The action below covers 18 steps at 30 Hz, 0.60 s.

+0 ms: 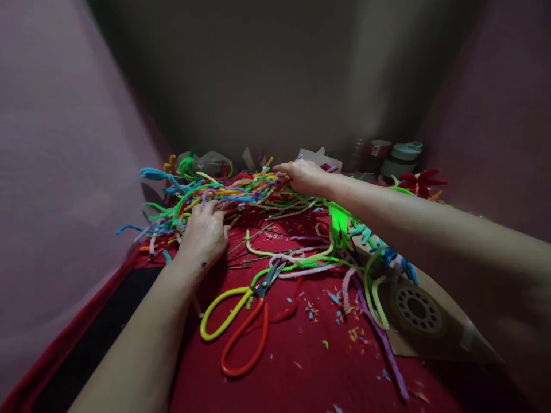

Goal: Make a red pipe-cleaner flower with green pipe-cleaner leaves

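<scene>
Loosely tangled multicoloured pipe cleaners point(245, 195), left hand point(204, 234), right hand point(305, 175) atop, grip unclear

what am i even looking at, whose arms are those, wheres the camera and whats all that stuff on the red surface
There is no machine: these are a person's two bare arms, filmed by one camera worn on the head, looking forward and down. The left hand and the right hand both rest palm down on a tangled pile of coloured pipe cleaners; whether either grips one cannot be told. Nearer the camera, on the red surface, lie scissors with one yellow and one orange handle, small cut bits, and brown cardboard to the right.
</scene>
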Each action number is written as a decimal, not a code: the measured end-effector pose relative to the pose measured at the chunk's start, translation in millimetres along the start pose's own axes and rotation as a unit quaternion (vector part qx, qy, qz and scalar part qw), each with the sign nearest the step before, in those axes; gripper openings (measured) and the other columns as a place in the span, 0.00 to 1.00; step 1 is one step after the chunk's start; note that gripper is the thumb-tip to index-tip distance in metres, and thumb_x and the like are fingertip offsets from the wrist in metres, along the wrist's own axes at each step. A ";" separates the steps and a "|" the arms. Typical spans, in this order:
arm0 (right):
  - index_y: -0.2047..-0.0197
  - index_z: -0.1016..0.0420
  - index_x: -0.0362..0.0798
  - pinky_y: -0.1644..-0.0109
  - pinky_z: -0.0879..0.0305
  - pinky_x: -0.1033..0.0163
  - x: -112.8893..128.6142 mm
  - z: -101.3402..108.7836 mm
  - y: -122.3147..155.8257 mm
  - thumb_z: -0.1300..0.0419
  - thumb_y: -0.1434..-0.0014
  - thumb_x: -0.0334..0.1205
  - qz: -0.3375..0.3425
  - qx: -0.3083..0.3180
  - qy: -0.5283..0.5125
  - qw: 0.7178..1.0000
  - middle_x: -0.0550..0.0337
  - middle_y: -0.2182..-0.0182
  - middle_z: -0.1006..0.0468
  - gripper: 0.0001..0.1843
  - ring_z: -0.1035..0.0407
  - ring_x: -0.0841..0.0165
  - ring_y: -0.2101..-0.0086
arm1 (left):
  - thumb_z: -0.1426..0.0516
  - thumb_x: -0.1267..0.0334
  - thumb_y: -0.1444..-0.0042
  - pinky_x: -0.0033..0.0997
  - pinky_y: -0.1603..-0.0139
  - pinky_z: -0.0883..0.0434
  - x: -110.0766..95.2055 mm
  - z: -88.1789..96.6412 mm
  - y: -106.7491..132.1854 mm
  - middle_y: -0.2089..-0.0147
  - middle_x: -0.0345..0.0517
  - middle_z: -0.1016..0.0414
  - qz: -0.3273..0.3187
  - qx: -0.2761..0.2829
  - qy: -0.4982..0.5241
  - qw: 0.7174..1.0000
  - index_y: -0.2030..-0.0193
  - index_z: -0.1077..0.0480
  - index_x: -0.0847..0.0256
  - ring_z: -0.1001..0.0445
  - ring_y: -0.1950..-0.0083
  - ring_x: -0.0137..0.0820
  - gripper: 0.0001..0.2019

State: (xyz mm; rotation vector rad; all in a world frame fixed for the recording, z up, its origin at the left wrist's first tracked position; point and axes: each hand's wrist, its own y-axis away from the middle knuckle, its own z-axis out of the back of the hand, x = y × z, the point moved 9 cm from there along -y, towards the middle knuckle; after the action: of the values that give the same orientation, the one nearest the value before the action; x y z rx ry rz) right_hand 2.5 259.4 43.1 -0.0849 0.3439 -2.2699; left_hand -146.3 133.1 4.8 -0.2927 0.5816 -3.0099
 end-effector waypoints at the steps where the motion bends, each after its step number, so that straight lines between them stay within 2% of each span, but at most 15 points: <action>1: 0.38 0.44 0.51 0.58 0.39 0.61 2.9 -7.1 2.1 0.48 0.48 0.33 0.008 0.031 0.004 0.999 0.48 0.53 0.27 0.32 0.32 0.59 0.55 | 0.49 0.62 0.48 0.47 0.47 0.38 -0.7 -1.0 0.1 0.43 0.59 0.36 -0.007 -0.004 -0.004 1.000 0.58 0.27 0.68 0.41 0.43 0.49 0.16; 3: 0.36 0.51 0.48 0.57 0.38 0.58 8.8 -24.7 7.3 0.44 0.51 0.35 0.027 0.097 0.028 0.995 0.45 0.52 0.29 0.39 0.35 0.54 0.53 | 0.49 0.62 0.48 0.48 0.48 0.37 -2.6 -2.2 0.1 0.44 0.60 0.35 -0.019 -0.011 -0.012 1.000 0.58 0.27 0.69 0.40 0.44 0.49 0.16; 5: 0.34 0.57 0.46 0.55 0.40 0.53 13.7 -41.0 11.7 0.41 0.55 0.37 0.050 0.134 0.071 0.987 0.40 0.49 0.32 0.47 0.39 0.48 0.50 | 0.49 0.62 0.48 0.47 0.47 0.38 -5.1 -2.7 0.2 0.46 0.60 0.34 -0.029 -0.017 -0.019 0.999 0.58 0.27 0.69 0.39 0.44 0.48 0.16; 7: 0.34 0.62 0.44 0.53 0.42 0.49 18.0 -51.2 12.8 0.41 0.55 0.37 0.075 0.121 0.108 0.984 0.37 0.48 0.34 0.50 0.40 0.46 0.49 | 0.49 0.62 0.48 0.46 0.46 0.38 -7.8 -3.1 0.4 0.47 0.61 0.33 -0.035 -0.018 -0.023 0.999 0.58 0.28 0.69 0.39 0.43 0.47 0.16; 9: 0.34 0.61 0.41 0.52 0.43 0.50 17.8 -55.3 10.6 0.42 0.53 0.36 0.073 0.084 0.113 0.987 0.36 0.50 0.32 0.46 0.37 0.48 0.51 | 0.49 0.62 0.48 0.46 0.46 0.38 -9.9 -3.3 0.9 0.47 0.62 0.33 -0.037 -0.015 -0.023 0.999 0.58 0.28 0.69 0.39 0.43 0.47 0.16; 12: 0.39 0.49 0.40 0.56 0.41 0.55 9.8 -50.4 3.8 0.47 0.48 0.33 0.039 0.030 0.082 0.995 0.40 0.58 0.26 0.33 0.31 0.53 0.57 | 0.48 0.62 0.48 0.46 0.48 0.37 -9.9 -2.3 1.8 0.46 0.61 0.33 -0.030 -0.011 -0.023 0.999 0.58 0.28 0.68 0.39 0.43 0.48 0.16; 14: 0.42 0.45 0.40 0.59 0.40 0.57 1.9 -41.4 -2.3 0.49 0.46 0.34 0.017 0.007 0.068 0.998 0.41 0.59 0.25 0.28 0.30 0.54 0.59 | 0.48 0.62 0.48 0.48 0.48 0.37 -7.7 0.2 2.2 0.47 0.60 0.33 -0.019 -0.013 -0.026 0.999 0.57 0.28 0.67 0.39 0.44 0.48 0.15; 18: 0.41 0.47 0.44 0.62 0.39 0.58 -15.8 -11.2 -15.5 0.49 0.46 0.39 -0.019 -0.044 0.042 0.998 0.44 0.56 0.26 0.29 0.30 0.54 0.58 | 0.48 0.61 0.48 0.50 0.50 0.36 -2.5 7.5 2.2 0.46 0.59 0.34 0.007 -0.030 -0.022 0.999 0.57 0.28 0.65 0.40 0.45 0.50 0.15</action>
State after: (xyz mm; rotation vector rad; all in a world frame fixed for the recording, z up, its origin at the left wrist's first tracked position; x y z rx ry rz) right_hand -0.3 283.4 37.3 -0.0424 0.4895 -2.3005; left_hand -142.4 128.6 10.4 -0.3548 0.6684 -2.9689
